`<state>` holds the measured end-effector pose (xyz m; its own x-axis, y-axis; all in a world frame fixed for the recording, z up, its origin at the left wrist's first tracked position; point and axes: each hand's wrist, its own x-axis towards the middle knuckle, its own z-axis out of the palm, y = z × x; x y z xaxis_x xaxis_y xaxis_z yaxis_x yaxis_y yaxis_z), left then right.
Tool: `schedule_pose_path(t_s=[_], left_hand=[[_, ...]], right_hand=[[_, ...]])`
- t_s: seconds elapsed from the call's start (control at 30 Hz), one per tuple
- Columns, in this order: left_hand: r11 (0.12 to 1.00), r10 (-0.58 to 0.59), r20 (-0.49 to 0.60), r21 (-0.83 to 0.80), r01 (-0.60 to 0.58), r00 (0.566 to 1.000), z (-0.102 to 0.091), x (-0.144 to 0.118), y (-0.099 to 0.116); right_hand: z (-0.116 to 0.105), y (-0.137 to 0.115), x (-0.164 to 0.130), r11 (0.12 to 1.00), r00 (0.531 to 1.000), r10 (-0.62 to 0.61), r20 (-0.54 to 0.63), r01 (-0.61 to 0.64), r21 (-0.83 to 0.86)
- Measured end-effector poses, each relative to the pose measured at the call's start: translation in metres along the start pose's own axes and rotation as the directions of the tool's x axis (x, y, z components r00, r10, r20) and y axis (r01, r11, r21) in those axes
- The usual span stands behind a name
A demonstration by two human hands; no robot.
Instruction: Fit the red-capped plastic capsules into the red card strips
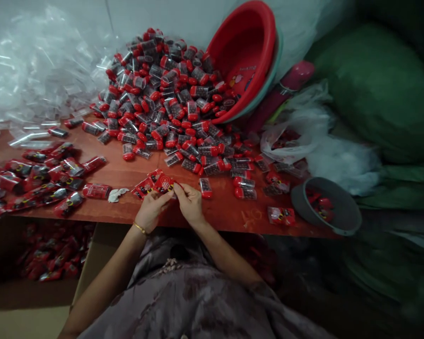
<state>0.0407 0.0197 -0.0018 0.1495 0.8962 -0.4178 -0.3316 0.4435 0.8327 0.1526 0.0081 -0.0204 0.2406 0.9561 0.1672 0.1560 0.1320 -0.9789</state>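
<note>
So we're pinching a small red printed label card (163, 182) between both hands, right at the near edge of the wooden table (127, 172). Our left hand (151, 210) is gripping its lower left side with thumb and fingertips, and our right hand (190, 201) is clamping the right edge the same way, so both are grasping the card and nothing else. It's looking thin, light and bendy to us, probably glossy and a bit slippery, so we're guessing edge pinches like these are the way to go; squeezing the middle would likely crease it.

A few more of the same cards (143, 187) are lying just left of it on the table. One loose red-capped clear tube (205, 187) is sitting just beside our right hand. Further back, a big heap of those tubes (169, 99) is spilling out of a tipped red basin (245, 56). Off to the left, bagged finished packs (38, 176) are lying around, with a mound of empty clear sleeves (38, 66) behind. A grey bowl (342, 226) is sitting at the right corner, holding a few red pieces.
</note>
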Motion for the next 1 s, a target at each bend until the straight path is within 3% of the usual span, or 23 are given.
schedule_pose_path(t_s=[0.1,0.27,0.43,0.57,0.67,0.73,0.77,0.83,0.9,1.0], left_hand=[[0.978,-0.096,-0.035,-0.192,0.088,0.995,0.005,-0.005,-0.006],[0.976,-0.058,-0.103,-0.213,0.035,0.993,0.014,-0.009,-0.009],[0.970,-0.082,-0.134,-0.239,0.048,0.988,0.021,-0.010,-0.012],[0.958,-0.138,-0.092,-0.263,0.110,0.986,0.022,-0.009,-0.010],[0.955,-0.128,-0.087,-0.280,0.099,0.988,0.019,-0.006,-0.003],[0.950,-0.158,-0.077,-0.283,0.130,0.985,0.016,-0.004,0.003],[0.947,-0.181,-0.066,-0.281,0.156,0.981,0.015,-0.004,0.006],[0.941,-0.224,-0.034,-0.268,0.207,0.974,0.013,-0.003,0.012],[0.936,-0.252,0.006,-0.253,0.245,0.968,0.014,-0.004,0.015],[0.929,-0.283,0.056,-0.232,0.288,0.958,0.016,-0.006,0.015]], right_hand=[[-0.002,0.003,-0.001,0.998,0.999,-0.027,-0.027,0.025,-0.054],[-0.005,0.006,-0.004,0.972,0.991,-0.131,0.002,0.129,-0.194],[-0.008,0.008,-0.004,0.967,0.995,-0.102,-0.023,0.093,-0.236],[-0.015,0.009,-0.002,0.981,0.993,-0.081,0.088,0.095,-0.169],[-0.039,0.009,0.002,0.963,0.964,-0.151,0.217,0.193,-0.189],[-0.065,0.009,0.010,0.881,0.922,-0.235,0.309,0.336,-0.333],[-0.080,0.009,0.015,0.798,0.894,-0.266,0.360,0.414,-0.437],[-0.107,0.012,0.027,0.591,0.841,-0.212,0.497,0.516,-0.620],[-0.125,0.018,0.038,0.432,0.792,-0.121,0.599,0.585,-0.686],[-0.132,0.028,0.043,0.364,0.742,-0.079,0.665,0.643,-0.674]])
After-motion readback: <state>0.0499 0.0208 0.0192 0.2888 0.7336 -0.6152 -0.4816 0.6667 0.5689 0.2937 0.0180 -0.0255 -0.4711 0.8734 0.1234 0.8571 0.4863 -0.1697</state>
